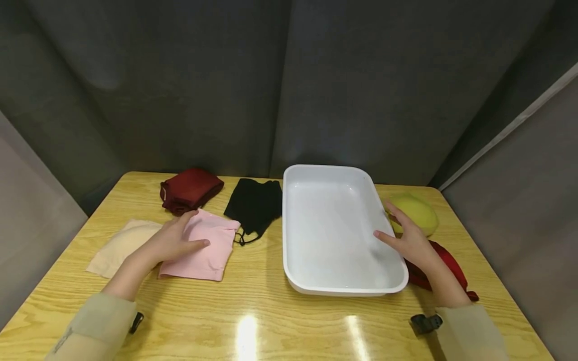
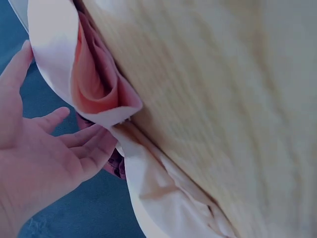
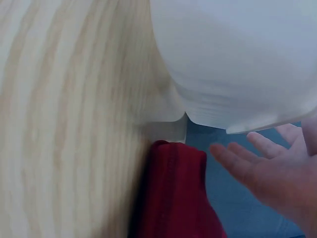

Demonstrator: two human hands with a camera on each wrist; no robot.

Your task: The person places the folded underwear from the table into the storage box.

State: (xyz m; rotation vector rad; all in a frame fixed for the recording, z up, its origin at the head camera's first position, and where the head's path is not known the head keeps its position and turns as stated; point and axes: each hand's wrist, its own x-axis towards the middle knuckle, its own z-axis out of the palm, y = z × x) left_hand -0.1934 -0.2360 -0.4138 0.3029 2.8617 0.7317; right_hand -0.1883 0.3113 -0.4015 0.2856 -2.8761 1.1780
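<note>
My left hand (image 1: 173,241) spreads over the left part of a folded pink cloth (image 1: 215,253), thumb and fingers apart. In the left wrist view the folded layers of the pink cloth (image 2: 96,79) show beside its fingers. A folded cream cloth (image 1: 126,245) lies just left of that hand. My right hand (image 1: 413,246) is at the right rim of a deep white tray (image 1: 331,235), fingers spread and the thumb reaching over the rim. Under and beside the right hand lies a dark red fabric item (image 1: 451,265), with a rounded yellow fabric item (image 1: 417,213) beyond it.
A folded maroon cloth (image 1: 191,188) lies at the back left of the wooden table (image 1: 180,321). Between it and the tray is a black cloth (image 1: 255,205) with a cord at its lower end. Grey curtains (image 1: 203,90) stand behind the table and at both sides.
</note>
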